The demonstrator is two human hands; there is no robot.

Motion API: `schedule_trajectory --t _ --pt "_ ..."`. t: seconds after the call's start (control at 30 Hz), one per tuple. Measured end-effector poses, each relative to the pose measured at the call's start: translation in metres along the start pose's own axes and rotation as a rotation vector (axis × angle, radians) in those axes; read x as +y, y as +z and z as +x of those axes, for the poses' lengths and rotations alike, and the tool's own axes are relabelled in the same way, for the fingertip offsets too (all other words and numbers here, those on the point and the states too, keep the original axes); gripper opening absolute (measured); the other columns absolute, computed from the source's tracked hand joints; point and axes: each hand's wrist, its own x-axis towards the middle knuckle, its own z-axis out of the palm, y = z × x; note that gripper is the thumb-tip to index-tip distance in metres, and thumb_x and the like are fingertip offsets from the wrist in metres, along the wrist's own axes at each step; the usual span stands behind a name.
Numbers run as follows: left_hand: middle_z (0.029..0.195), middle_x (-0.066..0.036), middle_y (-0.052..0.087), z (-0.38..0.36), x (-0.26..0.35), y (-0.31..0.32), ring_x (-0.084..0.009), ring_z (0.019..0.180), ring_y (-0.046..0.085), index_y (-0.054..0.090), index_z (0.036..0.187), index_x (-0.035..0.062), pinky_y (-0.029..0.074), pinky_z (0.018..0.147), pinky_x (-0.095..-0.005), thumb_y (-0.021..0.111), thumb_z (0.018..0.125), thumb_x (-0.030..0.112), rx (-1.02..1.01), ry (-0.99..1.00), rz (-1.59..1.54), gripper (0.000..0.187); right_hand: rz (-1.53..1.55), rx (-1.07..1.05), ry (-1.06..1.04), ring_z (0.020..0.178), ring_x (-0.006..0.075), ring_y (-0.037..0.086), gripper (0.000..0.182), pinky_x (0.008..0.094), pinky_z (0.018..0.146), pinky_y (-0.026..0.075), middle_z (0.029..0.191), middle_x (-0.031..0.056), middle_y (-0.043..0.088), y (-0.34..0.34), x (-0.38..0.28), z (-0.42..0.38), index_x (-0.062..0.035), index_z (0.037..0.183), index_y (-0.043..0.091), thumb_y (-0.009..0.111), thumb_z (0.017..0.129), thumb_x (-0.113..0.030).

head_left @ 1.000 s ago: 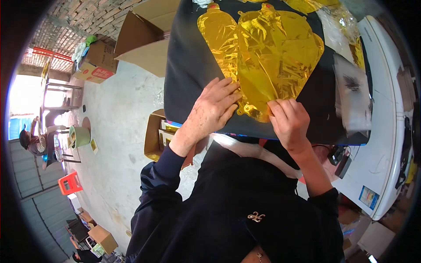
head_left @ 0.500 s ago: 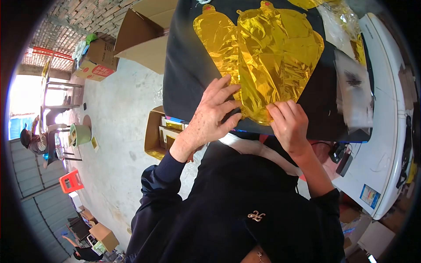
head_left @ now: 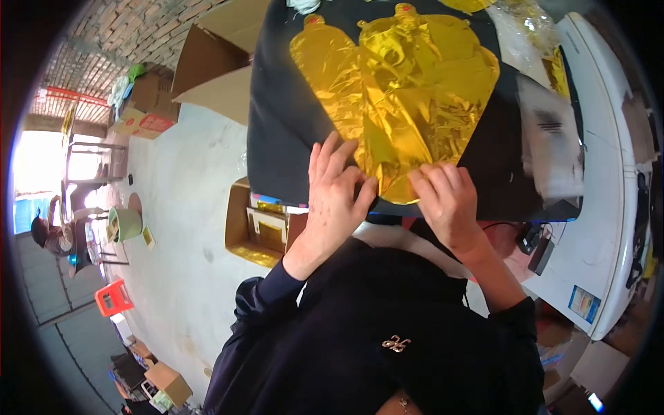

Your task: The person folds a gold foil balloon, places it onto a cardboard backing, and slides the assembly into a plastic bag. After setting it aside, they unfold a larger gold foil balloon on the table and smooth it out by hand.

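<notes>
Since a second ago the gold foil balloons (head_left: 401,97) sit slightly further left on the black worktop (head_left: 283,117), near its front edge. The left hand (head_left: 335,197) lies flat, fingers spread, at 7 o'clock; the right hand (head_left: 443,197) pinches the bottom tip. No writing reads clearly.

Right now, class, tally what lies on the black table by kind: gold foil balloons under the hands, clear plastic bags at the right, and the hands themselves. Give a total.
Gold foil balloons: 2
Clear plastic bags: 1
Hands, left hand and right hand: 2
Total: 5
</notes>
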Motion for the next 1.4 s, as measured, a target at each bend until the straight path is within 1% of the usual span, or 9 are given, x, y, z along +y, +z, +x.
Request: schedule_trajectory --t 0.33,0.5,0.6,0.67,0.83,0.97,1.23,1.37,1.4 --pt "0.142 -0.025 0.061 0.004 0.006 0.005 -0.0470 0.149 0.044 0.071 0.086 -0.0041 0.032 0.123 -0.0642 0.077 0.081 0.011 0.043 0.097 0.155 0.017 0.073 0.009 0.001 0.093 0.0247 0.067 0.026 0.0378 0.078 0.050 0.101 0.0068 0.069 -0.004 0.008 -0.015 -0.0033 0.104 0.074 0.073 0.078 -0.008" --pt "0.156 -0.030 0.046 0.016 0.013 -0.005 -0.0539 0.152 0.036 0.062 0.117 -0.0026 0.032 0.122 -0.0651 0.076 0.082 0.008 0.082 0.144 0.208 0.039 0.064 0.011 0.006 0.095 0.0217 0.066 0.024 0.0367 0.079 0.049 0.102 0.0046 0.068 0.002 0.009 -0.019 -0.0054 0.105 0.073 0.070 0.082 -0.012" --pt "0.161 -0.030 0.042 0.042 0.023 -0.009 -0.0530 0.157 0.029 0.062 0.125 -0.0022 0.026 0.126 -0.0636 0.078 0.083 0.011 0.070 0.212 0.104 0.047 0.058 0.006 0.000 0.095 0.0207 0.065 0.023 0.0362 0.079 0.048 0.103 0.0041 0.067 0.004 0.009 -0.019 -0.0060 0.105 0.073 0.068 0.084 -0.015" --pt "0.165 -0.030 0.037 0.060 0.029 -0.001 -0.0505 0.158 0.027 0.060 0.140 -0.0014 0.024 0.128 -0.0618 0.072 0.091 0.018 0.018 0.251 0.099 0.054 0.053 0.005 -0.004 0.096 0.0209 0.064 0.024 0.0363 0.078 0.048 0.103 0.0046 0.067 0.005 0.008 -0.019 -0.0057 0.106 0.072 0.068 0.084 -0.015" --pt "0.170 -0.026 0.033 0.081 0.015 0.048 -0.0483 0.160 0.022 0.051 0.158 0.0096 0.018 0.130 -0.0605 0.062 0.105 0.035 -0.048 0.280 0.209 0.060 0.081 -0.039 0.017 0.097 0.0242 0.065 0.026 0.0386 0.081 0.050 0.105 0.0072 0.068 0.001 0.007 -0.018 -0.0029 0.107 0.074 0.072 0.083 -0.009" --pt "0.172 -0.022 0.032 0.074 0.005 0.066 -0.0451 0.162 0.020 0.046 0.163 0.0143 0.014 0.131 -0.0613 0.053 0.108 0.049 -0.134 0.284 0.356 0.065 0.094 -0.041 0.013 0.098 0.0248 0.065 0.026 0.0386 0.081 0.050 0.105 0.0071 0.068 0.002 0.008 -0.017 -0.0029 0.107 0.074 0.073 0.082 -0.009" --pt "0.172 -0.020 0.033 0.075 0.009 0.064 -0.0452 0.162 0.019 0.043 0.166 0.0184 0.011 0.131 -0.0619 0.047 0.110 0.054 -0.182 0.236 0.365 0.066 0.135 -0.059 -0.078 0.097 0.0252 0.065 0.024 0.0404 0.079 0.051 0.103 0.0064 0.067 -0.006 0.013 -0.022 -0.0043 0.103 0.074 0.074 0.079 -0.008" --pt "0.172 -0.021 0.032 0.076 0.011 0.060 -0.0473 0.162 0.018 0.041 0.167 0.0180 0.011 0.131 -0.0637 0.047 0.109 0.054 -0.213 0.224 0.331 0.068 0.319 -0.200 -0.112 0.094 0.0250 0.064 0.027 0.0413 0.081 0.052 0.099 0.0059 0.067 -0.020 0.027 -0.022 -0.0073 0.102 0.072 0.074 0.076 -0.016" --pt "0.173 -0.021 0.032 0.076 0.011 0.061 -0.0476 0.162 0.018 0.041 0.166 0.0180 0.011 0.131 -0.0643 0.049 0.108 0.053 -0.217 0.222 0.323 0.068 0.370 -0.120 -0.084 0.096 0.0262 0.065 0.028 0.0424 0.083 0.052 0.101 0.0071 0.068 -0.019 0.030 -0.014 -0.0064 0.105 0.072 0.074 0.078 -0.016"
